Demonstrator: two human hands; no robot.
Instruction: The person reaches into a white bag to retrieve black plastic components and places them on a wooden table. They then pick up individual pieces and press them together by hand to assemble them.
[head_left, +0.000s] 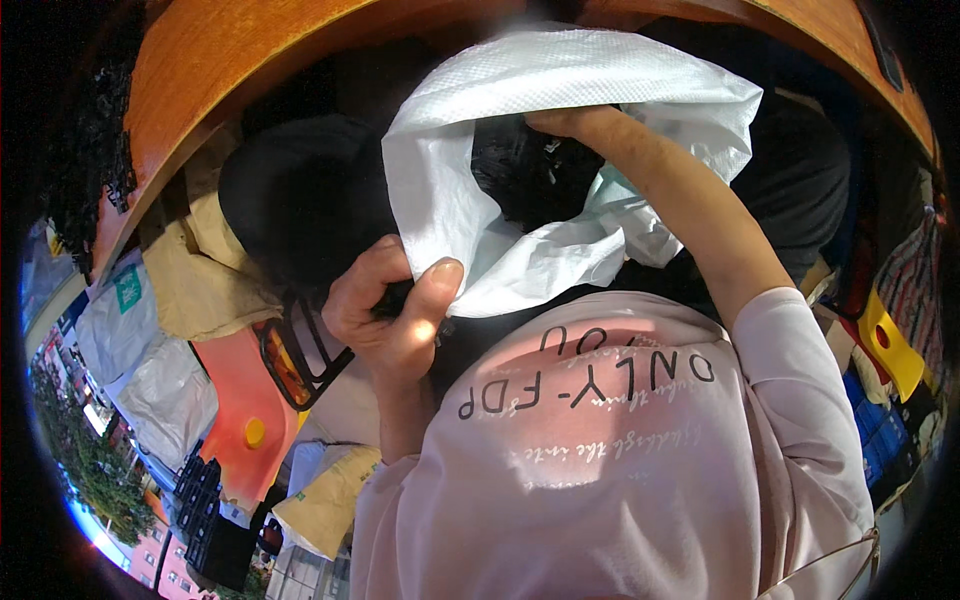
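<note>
A white woven plastic sack (430, 170) stands with its mouth wide in front of my body. My left hand (390, 295) grips the sack's near left rim, thumb pressed on the outside. Over the right side of the rim, my right forearm reaches in, and my right hand (562, 122) is inside the mouth. Its fingers are hidden in the dark interior. Shiny black material (535, 180) fills the inside of the sack; single pieces are hard to make out.
A curved brown wooden tabletop (260, 50) arcs across the far side, with a heap of small black parts (100, 150) at its left end. On the left are brown paper sacks (205, 285), white bags (165, 390) and a red-and-yellow plastic chair (245, 410). A yellow plastic piece (890, 345) is at the right.
</note>
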